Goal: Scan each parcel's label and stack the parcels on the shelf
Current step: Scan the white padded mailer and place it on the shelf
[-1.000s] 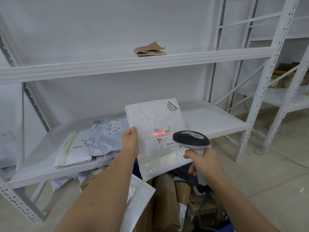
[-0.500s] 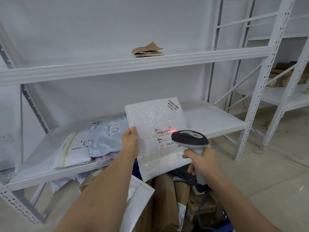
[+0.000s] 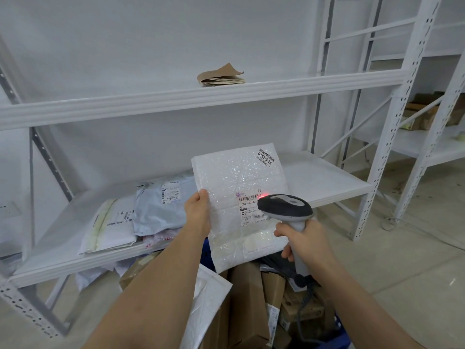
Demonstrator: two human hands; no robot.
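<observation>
A white bubble mailer (image 3: pixel 239 197) is held upright by its left edge in the left hand (image 3: pixel 198 212), in front of the lower shelf (image 3: pixel 327 182); its label (image 3: pixel 251 207) is lit at the barcode by a red scan spot. A grey handheld scanner (image 3: pixel 286 210) is gripped by the handle in the right hand (image 3: pixel 304 243), its head just before the label. Two flat parcels, one white (image 3: pixel 113 227) and one grey (image 3: pixel 161 210), are laid on the lower shelf at left; folded brown paper (image 3: pixel 221 76) is kept on the upper shelf (image 3: pixel 176 99), and cardboard boxes (image 3: pixel 251 303) are piled below the hands.
</observation>
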